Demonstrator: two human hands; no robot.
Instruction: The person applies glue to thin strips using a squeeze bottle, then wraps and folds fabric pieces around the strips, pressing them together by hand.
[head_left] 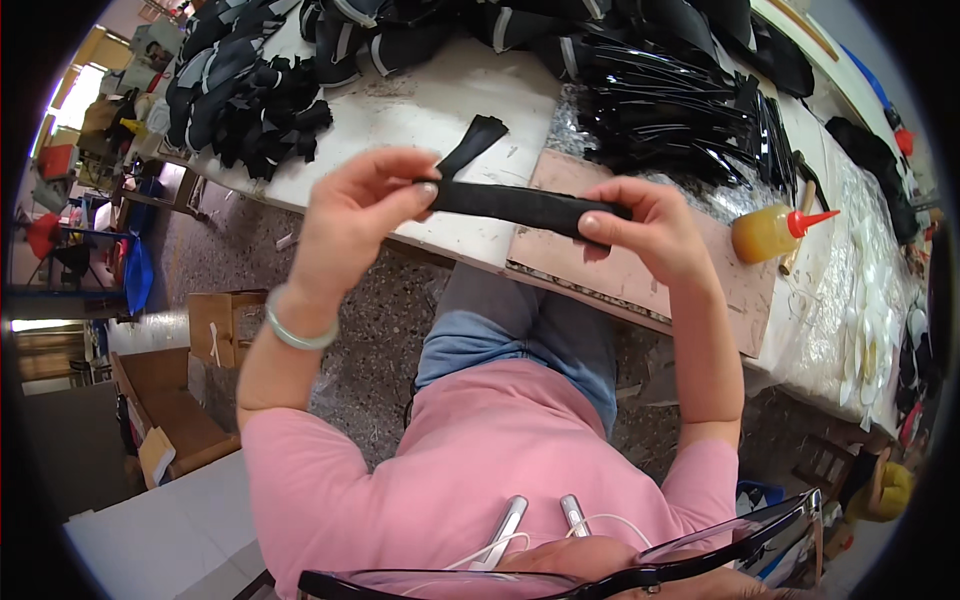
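Observation:
A black strip of material (510, 204) is stretched roughly level between my two hands, above the table's front edge. My left hand (365, 205) pinches its left end between thumb and fingers. At the other end my right hand (640, 225) grips it, thumb on top and fingers behind. Another short black piece (476, 143) lies on the white tabletop just beyond my left fingers; whether it joins the strip I cannot tell. Right of my right hand, a squeeze bottle (764, 234) with amber liquid and a red nozzle lies on its side.
A pinkish board (640, 280) covers the table's near edge. Behind it lies a stack of glossy black strips (660, 110). Piles of black pieces (270, 115) fill the far left, and clear plastic sheeting (850, 310) the right. A cardboard box (228, 328) stands on the floor at left.

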